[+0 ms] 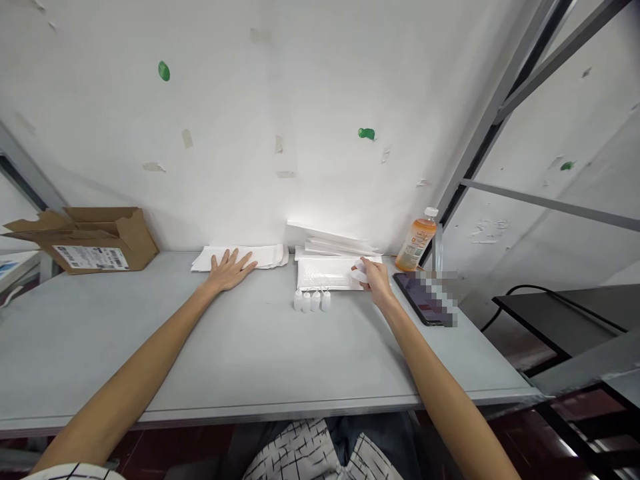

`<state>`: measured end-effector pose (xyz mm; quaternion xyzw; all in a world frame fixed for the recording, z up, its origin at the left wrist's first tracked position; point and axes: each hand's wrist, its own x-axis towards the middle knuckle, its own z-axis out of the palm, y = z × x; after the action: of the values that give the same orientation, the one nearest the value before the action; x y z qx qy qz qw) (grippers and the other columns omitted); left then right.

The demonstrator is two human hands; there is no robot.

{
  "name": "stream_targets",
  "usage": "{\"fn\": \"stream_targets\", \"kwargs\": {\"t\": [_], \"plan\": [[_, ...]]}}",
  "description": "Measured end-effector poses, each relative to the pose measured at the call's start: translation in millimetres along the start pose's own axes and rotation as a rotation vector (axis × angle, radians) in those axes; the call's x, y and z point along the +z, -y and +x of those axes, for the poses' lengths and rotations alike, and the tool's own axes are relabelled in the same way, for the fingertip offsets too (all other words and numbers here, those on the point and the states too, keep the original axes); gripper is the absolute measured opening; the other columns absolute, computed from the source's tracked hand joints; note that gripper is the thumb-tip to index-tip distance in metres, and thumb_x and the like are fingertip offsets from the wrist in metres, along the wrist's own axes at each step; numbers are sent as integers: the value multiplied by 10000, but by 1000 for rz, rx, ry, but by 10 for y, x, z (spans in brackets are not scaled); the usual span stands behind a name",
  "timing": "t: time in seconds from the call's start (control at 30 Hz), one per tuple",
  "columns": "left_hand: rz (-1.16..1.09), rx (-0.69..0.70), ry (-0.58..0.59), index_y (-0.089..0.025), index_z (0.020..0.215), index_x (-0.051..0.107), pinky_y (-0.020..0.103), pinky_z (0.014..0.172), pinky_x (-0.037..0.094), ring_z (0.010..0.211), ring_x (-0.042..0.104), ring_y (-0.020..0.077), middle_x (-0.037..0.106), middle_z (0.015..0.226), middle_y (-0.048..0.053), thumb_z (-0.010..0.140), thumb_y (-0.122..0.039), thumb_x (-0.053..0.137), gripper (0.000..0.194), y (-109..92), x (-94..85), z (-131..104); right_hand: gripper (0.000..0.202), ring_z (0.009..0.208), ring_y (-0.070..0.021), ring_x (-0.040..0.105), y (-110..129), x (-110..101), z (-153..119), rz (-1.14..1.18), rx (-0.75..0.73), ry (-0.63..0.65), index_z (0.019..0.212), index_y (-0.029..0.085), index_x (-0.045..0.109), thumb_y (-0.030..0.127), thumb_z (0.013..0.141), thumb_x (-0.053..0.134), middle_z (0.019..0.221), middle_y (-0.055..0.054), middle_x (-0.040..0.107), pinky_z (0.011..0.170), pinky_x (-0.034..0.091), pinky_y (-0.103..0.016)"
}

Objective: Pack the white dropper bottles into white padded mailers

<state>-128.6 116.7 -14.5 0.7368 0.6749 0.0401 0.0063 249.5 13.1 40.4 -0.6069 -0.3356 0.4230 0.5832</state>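
Observation:
My left hand (230, 271) lies spread and flat on a stack of white paper sheets or flat sleeves (270, 255) by the wall. My right hand (376, 279) is closed in a pinch on a small white translucent object (358, 274), partly hidden by the fingers, over the right end of a flat white packet (325, 273). More white packets (335, 245) are piled behind that one. Several small white bottles (315, 301) stand upright in a row just in front of the packet, apart from both hands.
An opened cardboard box (100, 240) is at the back left. On the right, a bottle of orange drink (417, 241) stands near the wall, with a phone (423, 300) lying in front of it. Metal frame bars (493, 127) rise beyond the table's right side.

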Motion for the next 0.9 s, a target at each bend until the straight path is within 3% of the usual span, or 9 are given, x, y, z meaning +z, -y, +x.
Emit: {"fn": "stream_targets", "kwargs": {"t": [0.2, 0.3, 0.4, 0.5, 0.6, 0.7, 0.8, 0.9], "plan": [[-51, 34, -100, -281, 1552, 341, 666, 1159, 114, 1520, 146, 378, 236, 1639, 119, 992, -570, 153, 657, 35, 45, -41, 307, 407, -76, 353, -66, 12, 36, -76, -48, 20, 649, 137, 642, 372, 832, 570, 537, -9, 547, 370, 261, -219], [-65, 111, -240, -214, 1476, 484, 647, 1166, 143, 1509, 189, 379, 298, 1613, 147, 996, -495, 246, 604, -58, -23, -94, 328, 438, -90, 384, -93, 11, 52, -115, -76, 30, 635, 152, 626, 429, 805, 586, 599, -30, 595, 389, 287, -228], [-134, 255, -499, -160, 1293, 644, 556, 1163, 254, 1422, 375, 346, 466, 1495, 173, 973, -420, 352, 505, -347, -238, -228, 424, 482, -120, 438, -104, 4, 26, -225, -232, 8, 577, 176, 569, 524, 821, 560, 579, -23, 571, 433, 324, -244], [-333, 415, -638, -192, 1088, 720, 438, 1024, 439, 1153, 597, 264, 669, 1215, 119, 971, -395, 399, 397, -826, -559, -507, 529, 513, -142, 464, -83, 19, -72, -378, -512, -35, 527, 199, 494, 593, 881, 487, 511, -10, 503, 478, 331, -258], [-522, 579, -538, -209, 1017, 725, 324, 841, 507, 1000, 637, 209, 722, 1045, 65, 986, -409, 440, 350, -1338, -857, -869, 557, 510, -135, 450, -35, 73, -224, -453, -747, -80, 542, 203, 481, 583, 945, 417, 487, 1, 468, 505, 324, -262], [-498, 661, -390, -242, 1198, 678, 291, 727, 499, 856, 647, 184, 723, 1020, 37, 938, -527, 531, 413, -1705, -1023, -1159, 530, 481, -115, 414, 4, 138, -372, -450, -897, -90, 575, 197, 502, 516, 984, 399, 476, 19, 441, 512, 314, -260], [-398, 688, -258, -258, 1370, 556, 278, 670, 481, 825, 658, 193, 721, 1032, 34, 880, -579, 603, 588, -1886, -1038, -1315, 481, 452, -96, 365, 8, 181, -476, -410, -1008, -70, 593, 192, 511, 437, 996, 415, 472, 37, 415, 497, 305, -254], [-347, 657, -218, -232, 1448, 456, 265, 628, 456, 783, 664, 195, 729, 959, 33, 904, -442, 622, 606, -1949, -972, -1394, 333, 437, -84, 332, -12, 205, -545, -328, -1097, -50, 741, 179, 603, 353, 984, 455, 500, 55, 424, 465, 299, -238]]}}
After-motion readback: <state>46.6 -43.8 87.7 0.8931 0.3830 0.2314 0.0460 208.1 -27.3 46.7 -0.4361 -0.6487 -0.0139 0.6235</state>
